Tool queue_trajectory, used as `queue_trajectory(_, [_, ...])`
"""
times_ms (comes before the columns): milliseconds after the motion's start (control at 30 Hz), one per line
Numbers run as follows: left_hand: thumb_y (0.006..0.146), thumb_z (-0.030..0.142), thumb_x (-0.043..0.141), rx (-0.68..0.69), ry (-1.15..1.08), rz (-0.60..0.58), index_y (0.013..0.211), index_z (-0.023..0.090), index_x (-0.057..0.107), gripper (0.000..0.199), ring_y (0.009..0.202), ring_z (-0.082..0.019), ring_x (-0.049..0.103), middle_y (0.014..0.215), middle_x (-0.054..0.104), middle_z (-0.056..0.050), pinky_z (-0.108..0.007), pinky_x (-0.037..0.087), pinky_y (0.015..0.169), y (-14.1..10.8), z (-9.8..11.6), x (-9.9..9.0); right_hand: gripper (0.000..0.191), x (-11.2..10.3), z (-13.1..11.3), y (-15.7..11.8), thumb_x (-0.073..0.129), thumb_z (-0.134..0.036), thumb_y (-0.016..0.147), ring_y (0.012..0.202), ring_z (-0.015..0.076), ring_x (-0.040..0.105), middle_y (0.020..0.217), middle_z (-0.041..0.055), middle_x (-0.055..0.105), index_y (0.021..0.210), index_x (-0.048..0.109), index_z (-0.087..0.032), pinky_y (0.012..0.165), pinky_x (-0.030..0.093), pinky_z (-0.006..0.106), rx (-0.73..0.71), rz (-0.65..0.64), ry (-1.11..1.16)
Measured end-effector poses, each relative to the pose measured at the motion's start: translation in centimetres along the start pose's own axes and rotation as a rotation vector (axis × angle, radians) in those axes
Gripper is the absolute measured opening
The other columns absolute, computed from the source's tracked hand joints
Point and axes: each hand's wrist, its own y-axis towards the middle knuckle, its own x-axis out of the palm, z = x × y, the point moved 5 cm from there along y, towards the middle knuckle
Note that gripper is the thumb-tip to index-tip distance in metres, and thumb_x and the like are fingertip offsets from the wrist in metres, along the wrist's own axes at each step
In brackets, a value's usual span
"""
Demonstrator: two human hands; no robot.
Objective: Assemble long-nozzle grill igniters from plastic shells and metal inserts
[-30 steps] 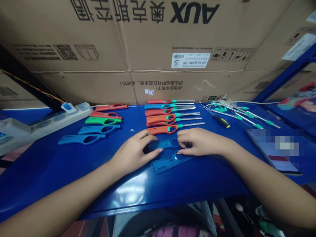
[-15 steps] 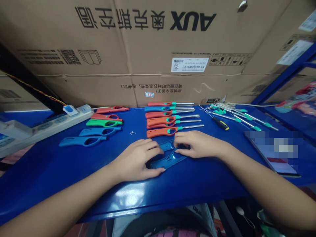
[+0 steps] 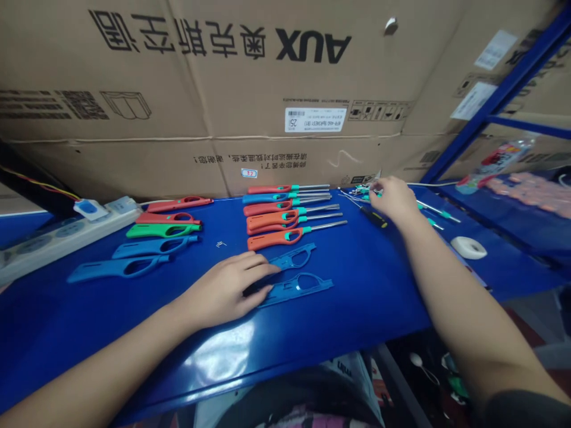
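Two blue lighter handle halves point(image 3: 307, 284) lie apart on the table, their hollow inner sides facing up. My left hand point(image 3: 232, 288) curls over their left ends, the thumb on the nearer half and fingers at the farther one. Over at the back right, my right hand point(image 3: 395, 199) reaches into a pile of metal lighter tubes with green parts point(image 3: 432, 209). Its fingers are bent together, and what is between them is hidden. A screwdriver with a black and yellow handle point(image 3: 373, 216) lies just left of that hand.
Several lighters with metal tubes point(image 3: 274, 239) are lined up mid-table. Coloured handles without tubes point(image 3: 118, 267) lie at the left beside a white power strip point(image 3: 66, 238). A cardboard box point(image 3: 250, 83) stands behind. A white oval object point(image 3: 468, 248) and a bottle point(image 3: 497, 163) are at right.
My right hand has left the blue handle halves and moved right and back to the tube pile. My left hand stays at the halves. The view has turned right.
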Motion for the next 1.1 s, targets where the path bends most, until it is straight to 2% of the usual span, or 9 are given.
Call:
queue_trajectory(67, [0.101, 0.028, 0.049, 0.003, 0.008, -0.001, 0.13, 0.022, 0.061, 0.032, 0.108, -0.023, 0.064, 0.117, 0.068, -0.008, -0.037, 0.054, 0.093, 0.0, -0.1, 0.0, 0.024, 1.1, 2.0, 0.7, 0.061, -0.019, 0.081, 0.101, 0.0346, 0.063, 0.11, 0.0185, 0.068, 0.102, 0.073, -0.016, 0.081, 0.048, 0.041, 0.085, -0.031, -0.017])
queue_trajectory(167, [0.101, 0.029, 0.048, 0.005, 0.017, -0.006, 0.129, 0.022, 0.062, 0.032, 0.107, -0.023, 0.065, 0.116, 0.068, -0.008, -0.038, 0.054, 0.093, 0.0, -0.2, -0.2, 0.029, 2.4, 3.7, 1.2, 0.065, -0.016, 0.076, 0.1, 0.0334, 0.064, 0.109, 0.0164, 0.069, 0.103, 0.074, -0.017, 0.08, 0.049, 0.04, 0.148, -0.083, -0.017])
queue_trajectory(333, [0.099, 0.025, 0.049, 0.014, 0.023, 0.004, 0.126, 0.023, 0.064, 0.031, 0.106, -0.023, 0.065, 0.113, 0.069, -0.008, -0.037, 0.055, 0.092, 0.0, -0.2, -0.4, 0.028, 3.8, 4.1, 1.5, 0.065, -0.014, 0.072, 0.1, 0.0302, 0.064, 0.111, 0.0146, 0.069, 0.099, 0.074, -0.018, 0.082, 0.048, 0.038, 0.152, -0.147, 0.006])
queue_trajectory(467, [0.097, 0.022, 0.05, 0.029, 0.01, 0.018, 0.124, 0.023, 0.065, 0.031, 0.104, -0.022, 0.066, 0.111, 0.069, -0.008, -0.036, 0.056, 0.09, 0.0, -0.2, -0.5, 0.026, 4.3, 4.1, 1.6, 0.066, -0.014, 0.068, 0.092, 0.0276, 0.065, 0.102, 0.0122, 0.072, 0.093, 0.073, -0.019, 0.078, 0.048, 0.035, 0.157, -0.183, 0.024])
queue_trajectory(700, [0.097, 0.02, 0.049, 0.027, 0.004, -0.03, 0.126, 0.022, 0.063, 0.033, 0.106, -0.022, 0.065, 0.113, 0.068, -0.008, -0.036, 0.055, 0.092, -0.1, -0.3, -0.6, 0.028, 3.9, 4.1, 1.6, 0.067, -0.017, 0.071, 0.089, 0.0284, 0.064, 0.098, 0.0132, 0.071, 0.098, 0.066, -0.018, 0.075, 0.046, 0.036, 0.171, -0.158, 0.081])
queue_trajectory(900, [0.095, 0.019, 0.05, 0.033, 0.012, -0.014, 0.125, 0.023, 0.065, 0.033, 0.103, -0.022, 0.066, 0.112, 0.068, -0.008, -0.033, 0.056, 0.09, 0.0, -0.3, -0.7, 0.035, 3.0, 3.9, 1.3, 0.062, -0.018, 0.075, 0.075, 0.0254, 0.06, 0.087, 0.0112, 0.069, 0.11, 0.061, -0.018, 0.068, 0.044, 0.033, 0.2, -0.078, 0.177])
queue_trajectory(1100, [0.095, 0.017, 0.049, 0.032, 0.012, -0.061, 0.128, 0.025, 0.062, 0.036, 0.106, -0.022, 0.065, 0.115, 0.067, -0.008, -0.034, 0.054, 0.094, -0.1, -0.3, -0.9, 0.012, 1.6, 2.2, 1.0, 0.057, -0.025, 0.082, 0.068, 0.0227, 0.055, 0.077, 0.0087, 0.065, 0.093, 0.06, -0.02, 0.064, 0.041, 0.031, 0.141, 0.019, 0.288])
